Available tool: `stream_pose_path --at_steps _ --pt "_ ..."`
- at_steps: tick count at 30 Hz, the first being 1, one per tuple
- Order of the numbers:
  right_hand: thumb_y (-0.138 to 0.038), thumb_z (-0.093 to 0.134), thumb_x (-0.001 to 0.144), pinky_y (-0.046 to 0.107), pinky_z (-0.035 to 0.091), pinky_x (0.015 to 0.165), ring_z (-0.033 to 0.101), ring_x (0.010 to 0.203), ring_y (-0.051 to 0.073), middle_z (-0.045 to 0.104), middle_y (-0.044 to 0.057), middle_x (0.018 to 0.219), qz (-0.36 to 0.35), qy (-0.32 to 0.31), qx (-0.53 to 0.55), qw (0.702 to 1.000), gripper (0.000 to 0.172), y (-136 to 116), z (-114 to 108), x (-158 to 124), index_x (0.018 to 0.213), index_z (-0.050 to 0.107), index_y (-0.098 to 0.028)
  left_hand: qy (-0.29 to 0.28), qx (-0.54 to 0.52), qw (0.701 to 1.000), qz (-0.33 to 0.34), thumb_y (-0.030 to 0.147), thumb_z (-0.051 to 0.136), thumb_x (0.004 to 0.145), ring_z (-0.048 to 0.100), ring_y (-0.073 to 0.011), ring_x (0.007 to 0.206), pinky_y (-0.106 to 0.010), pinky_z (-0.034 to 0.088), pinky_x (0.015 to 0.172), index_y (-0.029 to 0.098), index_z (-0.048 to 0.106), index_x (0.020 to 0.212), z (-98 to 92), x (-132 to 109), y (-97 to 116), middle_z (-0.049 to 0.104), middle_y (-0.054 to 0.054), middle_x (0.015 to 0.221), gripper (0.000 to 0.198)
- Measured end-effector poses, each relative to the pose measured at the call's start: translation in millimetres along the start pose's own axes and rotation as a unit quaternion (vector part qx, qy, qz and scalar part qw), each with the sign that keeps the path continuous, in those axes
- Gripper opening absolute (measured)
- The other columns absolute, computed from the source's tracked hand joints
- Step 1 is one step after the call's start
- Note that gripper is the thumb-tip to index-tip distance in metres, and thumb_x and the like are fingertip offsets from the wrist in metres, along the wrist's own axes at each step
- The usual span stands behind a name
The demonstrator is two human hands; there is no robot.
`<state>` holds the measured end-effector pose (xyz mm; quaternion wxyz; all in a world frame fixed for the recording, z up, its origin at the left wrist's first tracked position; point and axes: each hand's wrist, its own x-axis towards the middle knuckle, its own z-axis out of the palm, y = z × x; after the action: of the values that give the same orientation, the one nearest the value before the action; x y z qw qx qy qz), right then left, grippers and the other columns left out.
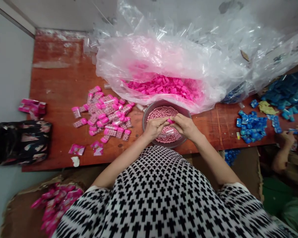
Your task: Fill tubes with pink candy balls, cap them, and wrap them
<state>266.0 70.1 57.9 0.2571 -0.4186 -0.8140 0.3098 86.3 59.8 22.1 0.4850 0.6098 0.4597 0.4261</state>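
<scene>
Over a grey bowl [146, 116] of small pink balls [164, 112], my two hands meet. Both pinch a bright pink cap [171, 121] between the fingertips: my left hand [154, 128] from the left, my right hand [185, 125] from the right. A clear plastic container [167, 133] lies on the balls just below the fingers. Behind the bowl, a translucent plastic bag [149, 49] gapes open, full of loose pink caps [164, 86]. To the left is a pile of filled pink-capped bottles [109, 112].
Clear empty tubes [161, 33] are heaped at the back. Blue packets [252, 125] lie to the right, near a co-worker's hands [294, 135]. At the left are a dark floral bag [27, 142] and pink packets [76, 149]. An open carton [22, 205] of pink packets stands below the table [59, 125].
</scene>
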Motion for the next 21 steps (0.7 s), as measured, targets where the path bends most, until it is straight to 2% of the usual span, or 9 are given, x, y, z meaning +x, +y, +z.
stream_pose_path --at_steps 2,3,5,7,9,12,15,18,21 --pt "-0.036 0.064 0.08 0.032 0.048 0.075 0.057 0.077 0.016 0.063 0.004 0.082 0.053 0.059 0.137 0.987 0.022 0 3 -2 0.096 0.064 -0.021 0.026 -0.054 0.998 -0.035 0.035 0.064 0.076 0.068 -0.0194 0.087 -0.031 0.052 0.081 0.019 0.073 0.095 0.8 0 -2 0.072 -0.005 0.098 0.026" --pt "-0.038 0.068 0.076 0.033 0.05 0.077 0.06 0.08 0.016 0.065 0.003 0.087 0.087 0.081 0.224 0.967 0.029 0 5 -4 0.1 0.064 -0.022 0.047 -0.081 0.994 -0.055 0.038 0.064 0.076 0.067 -0.0199 0.089 -0.032 0.052 0.081 0.018 0.072 0.097 0.9 0 -3 0.072 -0.006 0.1 0.03" --pt "-0.041 0.073 0.07 0.035 0.052 0.08 0.064 0.082 0.017 0.067 0.003 0.095 0.155 0.101 0.39 0.902 0.039 1 9 -9 0.104 0.063 -0.024 0.084 -0.11 0.986 -0.089 0.041 0.065 0.075 0.067 -0.0209 0.09 -0.033 0.053 0.081 0.016 0.071 0.1 0.1 0 -4 0.071 -0.007 0.102 0.036" --pt "-0.04 0.077 0.065 0.035 0.053 0.081 0.066 0.08 0.016 0.068 0.002 0.095 0.206 0.096 0.501 0.835 0.042 5 12 -15 0.102 0.064 -0.024 0.094 -0.108 0.985 -0.094 0.043 0.066 0.074 0.067 -0.0213 0.09 -0.033 0.053 0.081 0.016 0.071 0.1 -1.8 -1 -5 0.071 -0.007 0.101 0.038" --pt "-0.039 0.08 0.06 0.033 0.054 0.076 0.065 0.074 0.014 0.068 0.001 0.089 0.238 0.103 0.545 0.797 0.04 10 15 -18 0.094 0.066 -0.022 0.067 -0.081 0.993 -0.06 0.042 0.064 0.076 0.067 -0.0204 0.088 -0.033 0.053 0.081 0.016 0.072 0.098 -3.9 -3 -5 0.072 -0.007 0.099 0.035" --pt "-0.039 0.083 0.053 0.026 0.054 0.072 0.062 0.074 0.012 0.066 0.0 0.084 0.255 0.099 0.559 0.783 0.04 14 18 -16 0.084 0.067 -0.02 0.011 -0.005 0.999 0.037 0.035 0.063 0.079 0.067 -0.0181 0.086 -0.033 0.051 0.083 0.02 0.073 0.094 -4.7 -6 -2 0.073 -0.005 0.094 0.024" --pt "-0.039 0.078 0.062 0.029 0.053 0.076 0.062 0.082 0.013 0.066 0.002 0.091 0.29 0.005 0.582 0.76 0.035 10 20 -10 0.09 0.067 -0.019 0.009 0.048 0.994 0.101 0.03 0.062 0.081 0.064 -0.0179 0.093 -0.033 0.05 0.087 0.022 0.072 0.095 -1.9 -8 0 0.073 -0.004 0.092 0.02" --pt "-0.039 0.07 0.071 0.037 0.053 0.079 0.062 0.082 0.016 0.067 0.004 0.09 0.319 -0.066 0.626 0.709 0.03 1 27 -7 0.092 0.066 -0.018 0.019 0.06 0.992 0.106 0.028 0.058 0.084 0.062 -0.0182 0.098 -0.034 0.05 0.088 0.021 0.071 0.099 1.0 -12 -2 0.072 -0.005 0.094 0.021" --pt "-0.035 0.069 0.068 0.038 0.054 0.079 0.062 0.077 0.016 0.068 0.004 0.081 0.325 -0.018 0.656 0.681 0.024 -7 43 -7 0.083 0.066 -0.016 0.021 0.056 0.994 0.087 0.028 0.056 0.085 0.063 -0.0179 0.096 -0.035 0.05 0.089 0.02 0.071 0.097 2.3 -17 -7 0.072 -0.005 0.095 0.021"
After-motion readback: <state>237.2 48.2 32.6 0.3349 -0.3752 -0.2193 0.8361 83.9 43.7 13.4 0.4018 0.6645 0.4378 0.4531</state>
